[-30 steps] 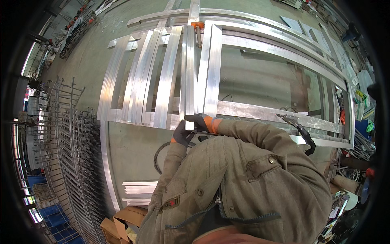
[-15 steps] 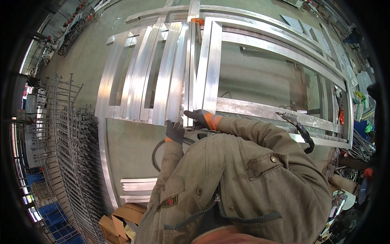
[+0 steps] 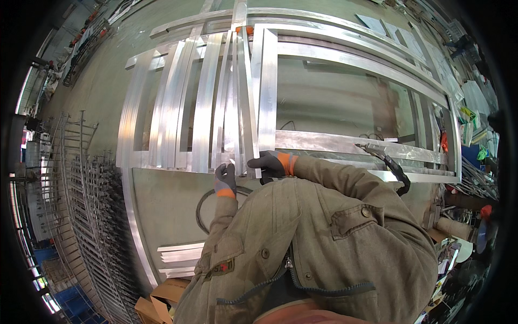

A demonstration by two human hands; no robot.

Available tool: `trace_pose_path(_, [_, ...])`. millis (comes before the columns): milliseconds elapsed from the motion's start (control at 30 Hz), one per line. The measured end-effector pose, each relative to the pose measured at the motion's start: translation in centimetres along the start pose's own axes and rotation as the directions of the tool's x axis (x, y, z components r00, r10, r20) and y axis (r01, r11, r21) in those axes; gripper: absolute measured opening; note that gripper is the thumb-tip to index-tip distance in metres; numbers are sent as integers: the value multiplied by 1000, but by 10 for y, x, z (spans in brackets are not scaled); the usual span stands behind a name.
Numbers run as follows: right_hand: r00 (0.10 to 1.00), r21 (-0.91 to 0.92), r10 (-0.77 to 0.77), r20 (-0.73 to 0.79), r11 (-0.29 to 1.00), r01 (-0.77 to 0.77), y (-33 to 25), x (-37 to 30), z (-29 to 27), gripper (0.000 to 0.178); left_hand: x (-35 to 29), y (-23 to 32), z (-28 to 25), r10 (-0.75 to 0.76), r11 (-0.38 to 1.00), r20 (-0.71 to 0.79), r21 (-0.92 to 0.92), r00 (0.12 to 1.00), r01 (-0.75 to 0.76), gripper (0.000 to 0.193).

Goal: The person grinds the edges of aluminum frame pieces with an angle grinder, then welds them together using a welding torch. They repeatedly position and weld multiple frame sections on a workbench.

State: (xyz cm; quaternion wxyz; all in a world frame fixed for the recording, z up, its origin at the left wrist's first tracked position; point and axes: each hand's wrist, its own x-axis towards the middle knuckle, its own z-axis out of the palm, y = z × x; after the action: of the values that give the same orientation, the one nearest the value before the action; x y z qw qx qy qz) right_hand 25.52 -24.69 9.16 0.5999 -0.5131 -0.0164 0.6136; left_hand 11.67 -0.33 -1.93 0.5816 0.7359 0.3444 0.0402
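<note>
My right hand (image 3: pixel 271 163), in a dark glove with an orange cuff, grips the near end of a long silver aluminium bar (image 3: pixel 248 102). That bar slants slightly across the gap beside a rectangular aluminium frame (image 3: pixel 268 97). My left hand (image 3: pixel 225 179), gloved the same way, has its fingers curled at the near end of a narrower aluminium bar (image 3: pixel 231 119); the fingers partly hide their contact with it. Further left, several parallel aluminium profiles (image 3: pixel 205 102) lie across the supporting rails. An orange clamp (image 3: pixel 245 30) sits at the far end of the bars.
On the frame's near rail lies a black-handled tool with a cable (image 3: pixel 386 157). A dark coiled cable (image 3: pixel 200 208) is on the floor near my left arm. Metal racks (image 3: pixel 89 216) stand at left, with short bars (image 3: pixel 181 254) and a cardboard box (image 3: pixel 167 291) close by.
The bar in my right hand has come away from its neighbours and now slants, its near end closer to me. The narrower bars beside it have spread apart. The whole view has shifted slightly.
</note>
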Motion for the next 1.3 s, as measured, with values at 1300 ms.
trace_pose_path(1300, [732, -346, -262, -628, 937, 38, 51, -100, -68, 101, 2, 117, 196, -81, 985, 654, -64, 752, 162, 53])
